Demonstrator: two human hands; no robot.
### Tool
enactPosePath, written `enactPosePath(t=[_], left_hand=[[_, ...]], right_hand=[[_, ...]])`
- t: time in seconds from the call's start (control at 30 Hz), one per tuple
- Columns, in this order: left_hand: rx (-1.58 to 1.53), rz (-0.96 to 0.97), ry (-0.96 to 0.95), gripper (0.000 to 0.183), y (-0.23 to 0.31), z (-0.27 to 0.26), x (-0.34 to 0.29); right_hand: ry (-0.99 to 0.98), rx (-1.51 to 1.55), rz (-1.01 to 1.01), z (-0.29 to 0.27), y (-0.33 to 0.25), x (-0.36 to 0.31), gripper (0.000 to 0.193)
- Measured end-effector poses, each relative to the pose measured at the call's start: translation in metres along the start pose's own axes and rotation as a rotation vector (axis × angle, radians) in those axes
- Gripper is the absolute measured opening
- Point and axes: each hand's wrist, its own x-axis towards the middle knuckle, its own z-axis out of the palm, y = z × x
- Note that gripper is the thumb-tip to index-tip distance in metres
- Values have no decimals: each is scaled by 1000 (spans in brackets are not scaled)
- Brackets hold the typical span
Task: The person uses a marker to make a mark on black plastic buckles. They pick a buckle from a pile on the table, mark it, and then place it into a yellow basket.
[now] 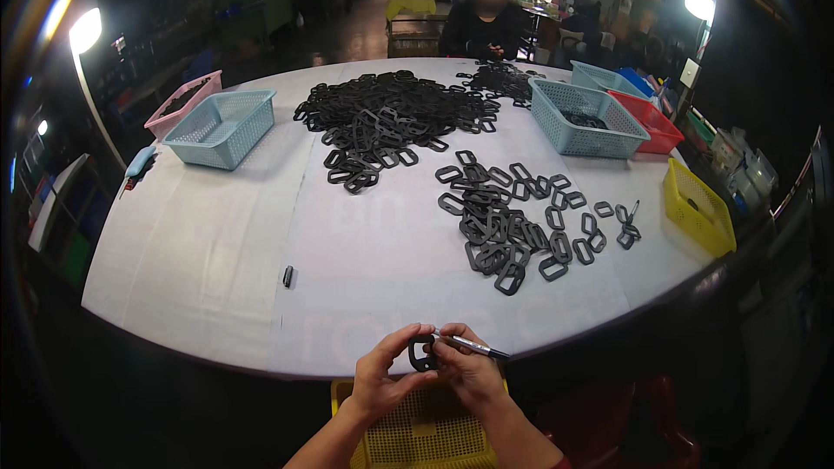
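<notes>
Close to the table's front edge, my left hand [382,372] is closed on a black oblong ring-shaped part [415,354], gripping it by its outer side. My right hand [473,372] pinches a slim silver-and-black pen-like tool [473,346], its pale tip against the upper side of the ring and its dark end pointing right. Whether the right fingers also touch the ring is hard to make out. Beneath both hands sits a yellow perforated basket [426,434]. Ahead to the right lies a loose pile of similar black rings [499,230].
A larger heap of black rings [391,113] covers the far middle of the white table [208,269]. Blue baskets [230,130] [586,126], a pink one [187,104], a red one [647,122] and a yellow one [695,208] line the sides. A person [486,22] sits opposite.
</notes>
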Motion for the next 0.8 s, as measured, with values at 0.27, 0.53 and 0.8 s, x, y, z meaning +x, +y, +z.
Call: enactPosePath(t=[0.27,0.53,0.8], left_hand=[[193,-127,82,62,-17,-24,2],[190,-360,-33,58,-24,-28,-11],[66,-390,-37,58,-25,-30,-10]], right_hand=[[218,-526,-368,-13,-8,14,27],[205,-613,-391,-22,2,24,18],[219,-648,-353,-17,-8,27,21]])
